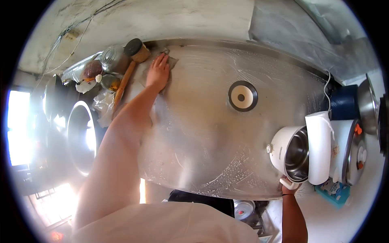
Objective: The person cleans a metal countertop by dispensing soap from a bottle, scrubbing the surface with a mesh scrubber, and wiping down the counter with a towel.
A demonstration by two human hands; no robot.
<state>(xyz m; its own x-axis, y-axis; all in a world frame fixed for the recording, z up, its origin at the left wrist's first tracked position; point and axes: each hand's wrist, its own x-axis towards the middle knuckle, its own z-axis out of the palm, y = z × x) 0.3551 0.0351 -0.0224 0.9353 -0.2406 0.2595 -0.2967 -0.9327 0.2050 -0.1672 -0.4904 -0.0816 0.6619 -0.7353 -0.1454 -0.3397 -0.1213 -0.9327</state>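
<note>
My left hand (158,72) lies on a grey cloth (172,63) at the back left of the wet metal table (194,121), its fingers stretched out and pointing to the back edge. Just left of it stands a jar with a black lid (137,50). At the front right, my right hand (290,188) is beside the handle of a white pot (279,150); its fingers are mostly hidden under the handle and pot. The pot's steel inside faces right. A round black-rimmed piece with a cream ring (243,96) sits right of centre on the table.
Glass jars (114,60), a wooden rolling pin (125,83) and a plastic bag (104,103) line the left side. On the right are a white paper roll (319,148), a blue container (343,102), a steel bowl (366,104) and a lidded pot (355,156). A wall borders the back.
</note>
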